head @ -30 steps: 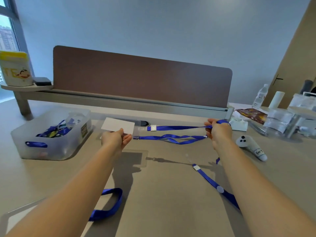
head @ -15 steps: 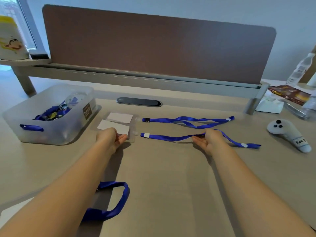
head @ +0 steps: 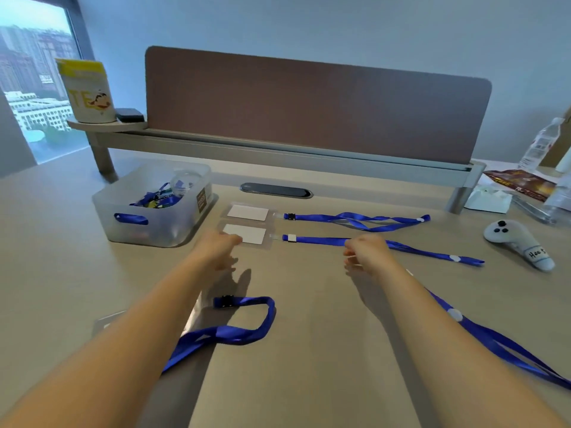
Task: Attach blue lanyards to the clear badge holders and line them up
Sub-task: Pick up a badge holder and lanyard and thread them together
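Note:
Two clear badge holders with white cards lie side by side on the table, the far one and the near one. Each has a blue lanyard clipped on and stretched to the right, the far lanyard and the near lanyard. My left hand hovers at the near holder's left edge, fingers loose, holding nothing. My right hand is just in front of the near lanyard, fingers curled and apart from it. A third lanyard with a black clip lies near my left forearm, and another runs under my right forearm.
A translucent bin with several lanyards stands at the left. A white controller lies at the right, with a water bottle and packets behind it. A brown divider backs the table. A cable port sits behind the holders.
The second badge holder and lanyard went from held up to lying on the table in front of the first. Both hands have let go and drawn back slightly.

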The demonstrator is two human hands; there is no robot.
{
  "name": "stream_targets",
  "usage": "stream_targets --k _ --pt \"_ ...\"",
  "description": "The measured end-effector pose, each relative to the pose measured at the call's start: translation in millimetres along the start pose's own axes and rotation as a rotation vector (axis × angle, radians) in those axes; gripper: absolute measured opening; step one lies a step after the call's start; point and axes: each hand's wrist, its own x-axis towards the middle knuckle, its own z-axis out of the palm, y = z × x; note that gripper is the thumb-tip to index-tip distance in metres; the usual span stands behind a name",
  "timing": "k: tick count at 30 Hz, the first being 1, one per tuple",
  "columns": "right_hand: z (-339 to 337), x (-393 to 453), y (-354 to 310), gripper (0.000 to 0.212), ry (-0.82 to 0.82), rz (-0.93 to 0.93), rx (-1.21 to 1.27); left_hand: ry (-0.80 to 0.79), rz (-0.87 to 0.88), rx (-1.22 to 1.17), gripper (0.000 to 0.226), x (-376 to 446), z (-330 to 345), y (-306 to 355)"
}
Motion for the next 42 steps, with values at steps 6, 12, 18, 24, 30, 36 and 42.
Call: stream_targets --k 6,12,18,24,30,36,42 --pt "35 -48 17 0.026 -0.061 -0.295 -0.611 -0.047 0.339 0.595 0.039 -38 -29 -26" --pt "60 -80 27 0.027 -0.052 -0.328 -0.771 -0.099 0.314 0.937 0.049 -53 -48 -56" --pt "69 -95 26 0.03 -0.088 -0.368 -0.793 -0.056 0.167 1.039 0.056 -53 -68 -76" --pt "67 -99 24 0.031 -0.09 -0.4 -0.818 0.001 0.018 1.101 0.077 -55 -83 -69" --pt "60 -104 17 0.033 -0.087 -0.402 -0.787 0.036 0.326 0.845 0.026 -58 -82 -45" --pt "66 -123 2 0.047 -0.208 -0.57 -0.475 0.064 0.618 0.797 0.028 -73 -65 -6" --pt "60 -135 -11 0.052 -0.351 -0.628 -0.377 0.048 0.7 0.768 0.026 -88 -49 8"
